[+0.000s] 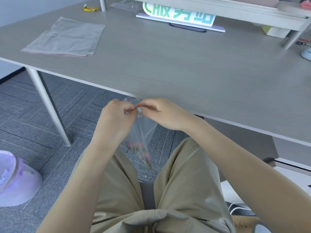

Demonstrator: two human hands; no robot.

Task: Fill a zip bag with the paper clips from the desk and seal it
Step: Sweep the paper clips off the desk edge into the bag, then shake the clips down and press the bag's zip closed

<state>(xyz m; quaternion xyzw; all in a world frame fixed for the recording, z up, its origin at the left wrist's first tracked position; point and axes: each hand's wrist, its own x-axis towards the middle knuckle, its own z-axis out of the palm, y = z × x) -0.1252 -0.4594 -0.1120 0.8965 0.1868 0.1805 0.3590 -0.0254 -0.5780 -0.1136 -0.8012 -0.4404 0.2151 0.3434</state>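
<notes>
Two hands [117, 113] [161, 113] pinching crinkled clear zip bag [143, 130], colourful wire paper clips [141, 150] inside

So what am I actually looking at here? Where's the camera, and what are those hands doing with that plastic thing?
There is no machine here, just a person. The single picture comes from a camera worn on their head, looking forward and down, so you see their own arms and lap. The left hand and right hand meet at the top edge of a clear zip bag, pinching it in front of the desk edge, apparently to press it closed. The bag hangs down between the knees, and a cluster of coloured paper clips sits at its bottom. On the grey desk lies a stack of spare clear bags at the far left, a small yellow item beyond them, and a white sign with green characters at the back. No loose clips show on the desk.
</notes>
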